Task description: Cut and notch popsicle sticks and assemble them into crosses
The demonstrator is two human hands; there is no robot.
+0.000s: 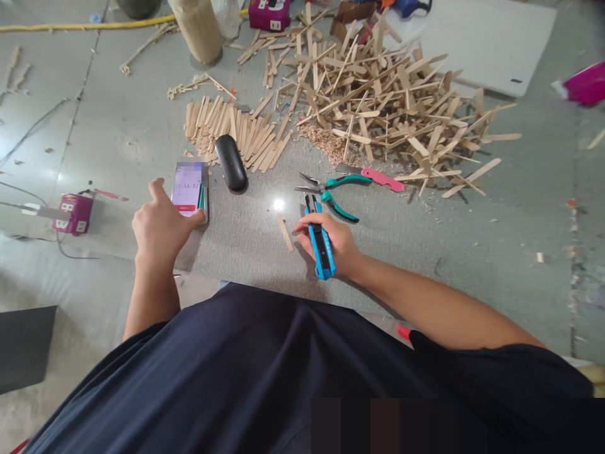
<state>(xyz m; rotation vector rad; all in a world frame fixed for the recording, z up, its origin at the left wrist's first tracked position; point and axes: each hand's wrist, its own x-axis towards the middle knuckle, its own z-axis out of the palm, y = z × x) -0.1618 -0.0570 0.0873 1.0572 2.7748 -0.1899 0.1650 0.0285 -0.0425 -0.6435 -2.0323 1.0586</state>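
Observation:
My right hand (338,243) is wrapped around a blue utility knife (324,249), its front end pointing away from me. A single wooden stick (285,233) lies just left of that hand. My left hand (161,224) is spread at the near end of a phone (187,189), thumb touching its lower right part and another finger raised off its left side. A timer display shows on the phone. Beyond the knife lie green-handled pliers (331,186), jaws apart, and a pink-handled blade tool (382,179).
A black oval case (231,162) rests against a row of flat wooden sticks (255,139). Behind the pliers rises a large loose heap of sticks (378,94). A tall container (196,28), a white board (491,44) and purple socket boxes (74,213) stand around the edges.

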